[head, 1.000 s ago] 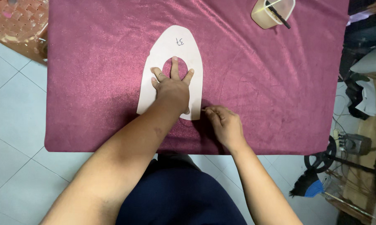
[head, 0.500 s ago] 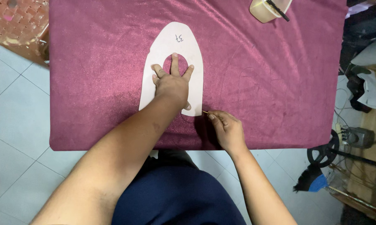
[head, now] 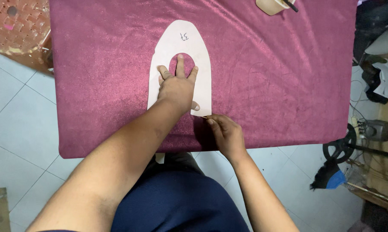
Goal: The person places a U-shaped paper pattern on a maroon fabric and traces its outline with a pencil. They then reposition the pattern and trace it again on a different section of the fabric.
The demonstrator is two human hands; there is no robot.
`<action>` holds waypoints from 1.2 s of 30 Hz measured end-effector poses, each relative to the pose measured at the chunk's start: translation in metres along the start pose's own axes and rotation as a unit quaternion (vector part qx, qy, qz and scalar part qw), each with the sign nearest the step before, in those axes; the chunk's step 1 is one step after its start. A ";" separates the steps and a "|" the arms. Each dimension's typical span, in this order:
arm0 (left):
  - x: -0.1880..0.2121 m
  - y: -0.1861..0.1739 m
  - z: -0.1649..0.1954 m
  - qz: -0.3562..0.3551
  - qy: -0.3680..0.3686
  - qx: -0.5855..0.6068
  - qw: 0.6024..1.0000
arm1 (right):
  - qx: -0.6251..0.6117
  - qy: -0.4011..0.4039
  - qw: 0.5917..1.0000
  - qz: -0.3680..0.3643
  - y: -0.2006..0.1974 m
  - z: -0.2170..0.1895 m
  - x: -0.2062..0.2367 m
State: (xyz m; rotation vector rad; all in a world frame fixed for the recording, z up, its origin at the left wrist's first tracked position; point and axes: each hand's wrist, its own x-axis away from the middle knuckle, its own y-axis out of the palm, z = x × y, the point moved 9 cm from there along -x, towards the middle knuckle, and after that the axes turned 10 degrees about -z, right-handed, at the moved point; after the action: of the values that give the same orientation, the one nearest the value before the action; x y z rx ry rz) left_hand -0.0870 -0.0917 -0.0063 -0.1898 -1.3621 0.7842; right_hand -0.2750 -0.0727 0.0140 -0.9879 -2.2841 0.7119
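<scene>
Two bare forearms, no sleeves in view, and a dark navy garment over the lap.

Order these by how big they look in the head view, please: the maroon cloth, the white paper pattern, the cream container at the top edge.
1. maroon cloth, by far the largest.
2. white paper pattern, partly covered by the left hand.
3. cream container, smallest, though the frame cuts it off.

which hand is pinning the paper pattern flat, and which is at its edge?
The left hand lies spread flat on the white pattern; the right hand works at its lower right corner with a thin tool.
</scene>
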 end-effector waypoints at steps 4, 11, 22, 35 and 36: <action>0.001 0.001 0.001 0.001 0.013 -0.015 1.000 | -0.008 0.033 0.999 0.035 -0.007 0.011 0.001; -0.001 0.001 0.001 -0.004 0.014 -0.017 1.000 | -0.047 -0.032 0.998 0.032 0.010 -0.001 -0.003; -0.006 0.003 -0.003 0.014 0.016 -0.045 0.999 | -0.087 0.003 0.995 0.051 0.018 0.006 0.000; -0.011 0.005 -0.003 0.013 0.012 -0.066 0.998 | -0.089 0.002 0.995 0.042 0.024 -0.003 -0.002; -0.010 0.005 -0.003 0.013 0.013 -0.066 0.998 | -0.061 -0.004 0.997 0.048 0.022 -0.006 -0.002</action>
State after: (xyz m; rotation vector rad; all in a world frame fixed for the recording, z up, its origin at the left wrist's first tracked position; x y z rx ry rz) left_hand -0.0866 -0.0929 -0.0179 -0.3217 -1.3893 0.7111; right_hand -0.2596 -0.0598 0.0036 -1.1588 -2.3224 0.6230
